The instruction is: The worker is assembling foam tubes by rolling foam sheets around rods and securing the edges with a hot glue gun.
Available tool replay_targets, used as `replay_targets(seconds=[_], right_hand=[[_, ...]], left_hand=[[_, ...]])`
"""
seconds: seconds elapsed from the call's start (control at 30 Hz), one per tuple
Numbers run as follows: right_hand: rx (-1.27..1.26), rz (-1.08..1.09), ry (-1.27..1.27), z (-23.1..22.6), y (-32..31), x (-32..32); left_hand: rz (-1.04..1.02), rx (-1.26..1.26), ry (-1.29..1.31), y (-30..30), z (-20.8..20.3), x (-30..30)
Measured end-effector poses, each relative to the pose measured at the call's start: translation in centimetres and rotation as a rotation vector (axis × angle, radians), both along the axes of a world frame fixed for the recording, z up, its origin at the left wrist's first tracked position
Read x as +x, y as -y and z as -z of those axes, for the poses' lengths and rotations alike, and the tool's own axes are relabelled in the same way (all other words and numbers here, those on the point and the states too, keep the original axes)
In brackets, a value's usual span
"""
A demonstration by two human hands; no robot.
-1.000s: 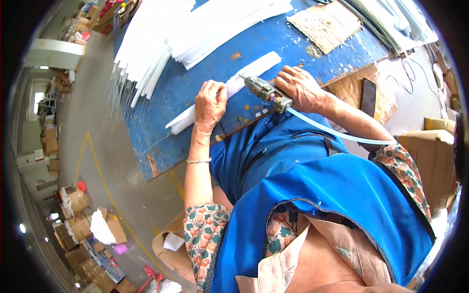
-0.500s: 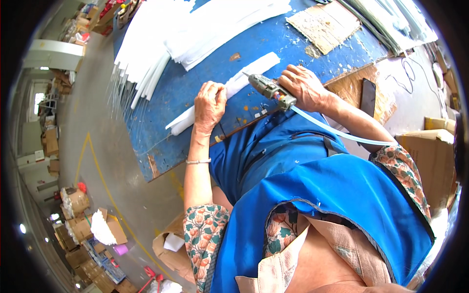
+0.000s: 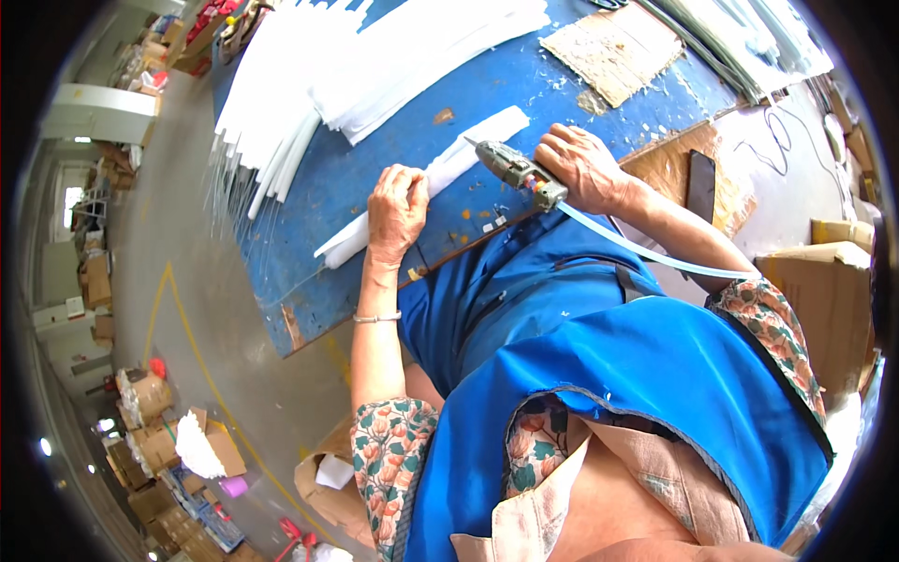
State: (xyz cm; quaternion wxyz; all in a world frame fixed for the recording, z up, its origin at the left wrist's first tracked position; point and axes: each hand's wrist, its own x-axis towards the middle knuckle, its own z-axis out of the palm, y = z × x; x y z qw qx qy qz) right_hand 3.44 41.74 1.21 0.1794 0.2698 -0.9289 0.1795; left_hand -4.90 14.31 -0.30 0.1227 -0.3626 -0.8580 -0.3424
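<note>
The left hand [image 3: 398,211] had its grip pinched on a rolled white strip [image 3: 473,150], which lay along the near part of the blue tabletop [image 3: 389,145]. The right hand's [image 3: 582,170] grip was wrapped around a green nozzled tool [image 3: 510,167], tip close to the strip's far right end. White strips [image 3: 361,61] were heaped farther off, left of a cardboard piece [image 3: 613,51].

A factory workshop. The scuffed blue desk [image 3: 412,131], handheld tool [image 3: 513,169] with trailing tube [image 3: 618,243], cardboard boxes [image 3: 813,309] and yellow lines [image 3: 169,272] on the grey floor [image 3: 262,365] show it.
</note>
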Motion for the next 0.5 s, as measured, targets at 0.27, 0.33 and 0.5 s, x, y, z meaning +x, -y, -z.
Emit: replay_targets(seconds=[0.27,0.33,0.5], right_hand=[[0.005,0.019,0.006,-0.2,-0.31,0.0],[-0.005,0.016,0.013,-0.2,-0.38,0.0],[0.038,0.057,0.076,-0.41,-0.57,0.1]], left_hand=[[0.003,-0.003,0.004,0.11,0.04,-0.01],[0.005,-0.006,-0.001,0.09,0.12,-0.07],[0.006,-0.021,-0.011,0.15,-0.08,0.02]])
